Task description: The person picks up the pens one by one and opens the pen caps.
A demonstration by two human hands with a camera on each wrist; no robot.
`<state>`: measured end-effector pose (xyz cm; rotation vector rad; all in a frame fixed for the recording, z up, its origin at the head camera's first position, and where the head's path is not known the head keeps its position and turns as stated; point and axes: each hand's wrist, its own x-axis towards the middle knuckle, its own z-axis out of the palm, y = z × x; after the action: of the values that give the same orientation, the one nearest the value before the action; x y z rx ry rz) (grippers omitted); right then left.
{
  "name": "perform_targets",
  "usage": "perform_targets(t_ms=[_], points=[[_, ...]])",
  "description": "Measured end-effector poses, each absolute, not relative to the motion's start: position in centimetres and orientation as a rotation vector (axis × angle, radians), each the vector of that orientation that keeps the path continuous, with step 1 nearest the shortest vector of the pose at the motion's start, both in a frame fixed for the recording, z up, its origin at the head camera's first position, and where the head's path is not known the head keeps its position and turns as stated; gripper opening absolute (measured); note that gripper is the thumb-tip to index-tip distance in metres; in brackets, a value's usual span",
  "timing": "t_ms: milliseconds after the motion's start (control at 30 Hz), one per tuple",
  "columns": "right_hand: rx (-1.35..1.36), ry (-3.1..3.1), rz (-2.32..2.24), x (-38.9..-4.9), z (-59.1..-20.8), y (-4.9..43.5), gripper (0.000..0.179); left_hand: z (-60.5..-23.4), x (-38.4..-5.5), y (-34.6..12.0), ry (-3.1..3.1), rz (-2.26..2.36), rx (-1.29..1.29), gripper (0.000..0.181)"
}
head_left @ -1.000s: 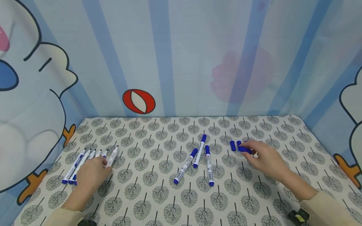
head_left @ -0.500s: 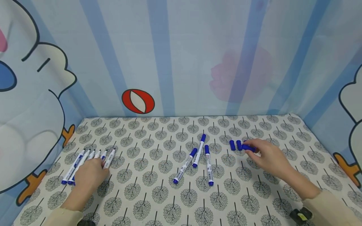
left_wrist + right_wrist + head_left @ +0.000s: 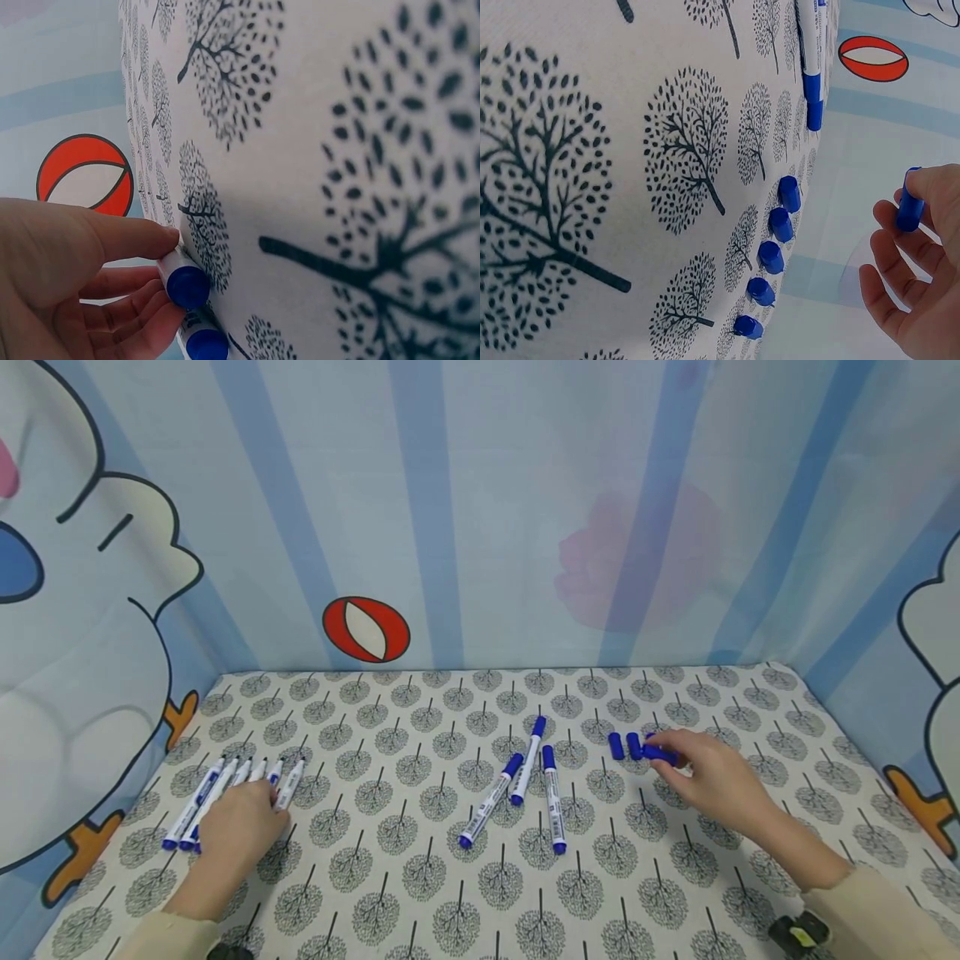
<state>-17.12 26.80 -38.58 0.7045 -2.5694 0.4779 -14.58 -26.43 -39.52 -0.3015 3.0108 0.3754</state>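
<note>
At the left, my left hand (image 3: pixel 243 818) pinches an uncapped whiteboard marker (image 3: pixel 290 785) at the right end of a row of uncapped markers (image 3: pixel 201 802), their dark tips pointing away. The left wrist view shows the thumb and fingers around this marker's blue-ended barrel (image 3: pixel 187 287), close over the cloth, with another marker (image 3: pixel 206 343) beside it. Over on the right, my right hand (image 3: pixel 712 777) holds a blue marker cap (image 3: pixel 910 201) between thumb and index finger. That cap is raised above a row of loose blue caps (image 3: pixel 780 225), partly hidden by the hand in the head view.
Three capped markers (image 3: pixel 555 802) lie loosely spread across the middle of the table. A tree-print cloth (image 3: pixel 397 877) covers the tabletop. Behind it hangs a blue striped curtain (image 3: pixel 495 527) with cartoon figures and a red ball print.
My left hand has brought its marker slightly down and left, beside the row. My right hand has shifted a little to the right with the cap. The last half second shows hardly any motion.
</note>
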Motion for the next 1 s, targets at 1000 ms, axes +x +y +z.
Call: perform_targets(t_ms=[1000], points=[[0.734, -2.591, 0.538, -17.12, -39.35, 26.69, 0.025, -39.22, -14.85, -26.84, 2.982, 0.329, -0.327, 0.017]])
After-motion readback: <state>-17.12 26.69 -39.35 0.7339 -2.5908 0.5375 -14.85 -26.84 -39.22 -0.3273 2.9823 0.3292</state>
